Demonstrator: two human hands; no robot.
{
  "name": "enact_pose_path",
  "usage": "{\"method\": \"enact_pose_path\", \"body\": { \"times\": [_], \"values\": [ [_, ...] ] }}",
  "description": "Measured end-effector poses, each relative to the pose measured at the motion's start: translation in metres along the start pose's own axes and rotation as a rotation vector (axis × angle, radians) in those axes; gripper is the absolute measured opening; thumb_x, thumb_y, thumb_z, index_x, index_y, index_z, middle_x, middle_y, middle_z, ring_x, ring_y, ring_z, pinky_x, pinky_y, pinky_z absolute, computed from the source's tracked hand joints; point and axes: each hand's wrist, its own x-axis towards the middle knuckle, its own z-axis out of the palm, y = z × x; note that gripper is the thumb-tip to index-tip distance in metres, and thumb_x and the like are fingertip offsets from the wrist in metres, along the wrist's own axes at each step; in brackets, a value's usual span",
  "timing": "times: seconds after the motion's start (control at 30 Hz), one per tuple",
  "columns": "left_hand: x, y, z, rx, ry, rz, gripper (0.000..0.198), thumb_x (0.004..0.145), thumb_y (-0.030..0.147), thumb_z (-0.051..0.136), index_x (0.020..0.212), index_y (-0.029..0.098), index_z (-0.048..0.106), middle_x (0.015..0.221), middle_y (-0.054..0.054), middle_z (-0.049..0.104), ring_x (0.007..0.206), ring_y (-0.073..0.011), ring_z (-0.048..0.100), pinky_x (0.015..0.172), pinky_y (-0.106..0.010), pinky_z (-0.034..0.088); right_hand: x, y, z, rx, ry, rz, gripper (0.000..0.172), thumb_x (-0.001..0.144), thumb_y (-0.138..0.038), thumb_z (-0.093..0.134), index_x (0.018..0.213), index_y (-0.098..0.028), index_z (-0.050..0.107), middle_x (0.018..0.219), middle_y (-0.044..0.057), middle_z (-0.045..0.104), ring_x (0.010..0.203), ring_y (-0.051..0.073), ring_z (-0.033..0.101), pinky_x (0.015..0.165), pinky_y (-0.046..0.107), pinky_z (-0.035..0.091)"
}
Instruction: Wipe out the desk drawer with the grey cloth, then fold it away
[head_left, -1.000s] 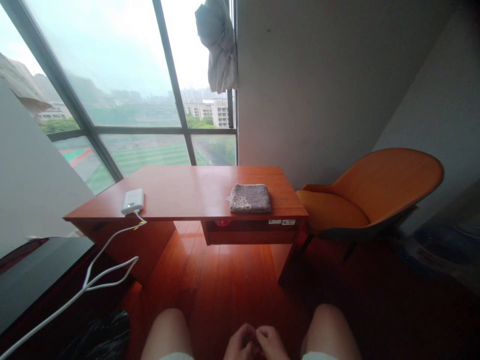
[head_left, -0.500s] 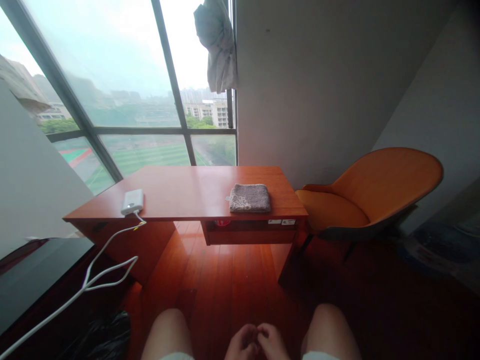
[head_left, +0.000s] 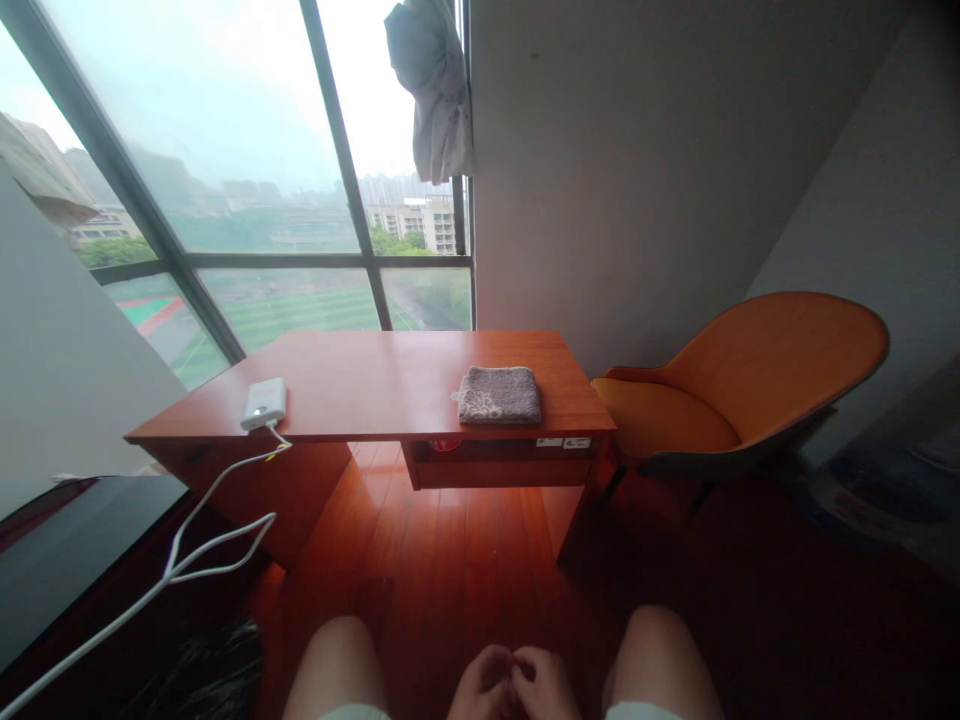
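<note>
My left hand [head_left: 484, 685] and my right hand [head_left: 546, 686] rest together between my bare knees at the bottom edge of the view. Their fingers are curled and touch each other, and I cannot make out anything held in them. Ahead stands a reddish wooden desk [head_left: 375, 385]. A folded grey towel [head_left: 499, 394] lies near its right front edge. A white power bank [head_left: 263, 403] lies at its left front, with a white cable [head_left: 202, 535] running off the desk toward the lower left.
An orange lounge chair [head_left: 742, 390] stands right of the desk against the wall. Behind the desk is a large window [head_left: 247, 170] with a bundled white curtain [head_left: 431, 85]. A dark surface [head_left: 67, 560] and a black bag [head_left: 202, 675] are at lower left. The floor is red wood.
</note>
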Motion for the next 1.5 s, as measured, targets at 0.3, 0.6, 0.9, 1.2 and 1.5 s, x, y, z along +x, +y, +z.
{"method": "enact_pose_path", "body": {
  "times": [0.3,0.6,0.9,1.2,1.5],
  "values": [
    [0.002,-0.005,-0.001,0.036,0.034,0.132,0.031,0.075,0.042,0.062,0.096,0.018,0.059,0.082,-0.002,0.059,0.07,-0.0148,0.052,0.062,-0.026,0.041,-0.001,-0.003,0.001,0.102,0.022,0.034,0.017,0.073,-0.024,0.047,0.068,-0.02,0.064,0.068,0.005,0.068,0.068,0.019,0.063,0.064,0.027,0.043],
    [-0.003,-0.002,-0.004,0.257,0.091,0.065,0.028,0.08,0.043,0.05,0.072,0.017,0.058,0.064,0.0,0.054,0.062,-0.0162,0.05,0.059,-0.027,0.036,0.001,0.002,0.009,0.356,-0.057,0.059,0.013,0.067,-0.023,0.047,0.067,-0.019,0.059,0.06,0.001,0.06,0.059,0.017,0.059,0.057,0.026,0.043],
    [-0.002,-0.002,-0.005,0.198,0.086,0.03,0.03,0.077,0.044,0.053,0.072,0.016,0.062,0.066,-0.003,0.058,0.066,-0.018,0.054,0.061,-0.028,0.04,-0.004,-0.007,0.004,0.15,-0.053,0.025,0.018,0.07,-0.02,0.049,0.065,-0.018,0.066,0.064,0.005,0.069,0.067,0.019,0.064,0.064,0.027,0.045],
    [-0.002,-0.002,-0.005,0.157,0.134,-0.027,0.026,0.076,0.038,0.052,0.076,0.016,0.065,0.065,-0.002,0.062,0.064,-0.0178,0.058,0.062,-0.028,0.044,-0.009,-0.02,-0.002,0.097,-0.056,-0.009,0.021,0.071,-0.02,0.051,0.067,-0.02,0.071,0.065,0.005,0.071,0.069,0.02,0.066,0.07,0.029,0.047],
    [-0.002,0.003,-0.006,0.154,0.132,-0.006,0.019,0.074,0.029,0.049,0.067,0.017,0.061,0.059,-0.001,0.06,0.058,-0.0166,0.057,0.057,-0.027,0.042,-0.007,-0.012,0.001,0.046,-0.037,-0.048,0.023,0.071,-0.02,0.05,0.07,-0.02,0.073,0.073,0.007,0.074,0.072,0.021,0.067,0.069,0.029,0.047]
  ]
}}
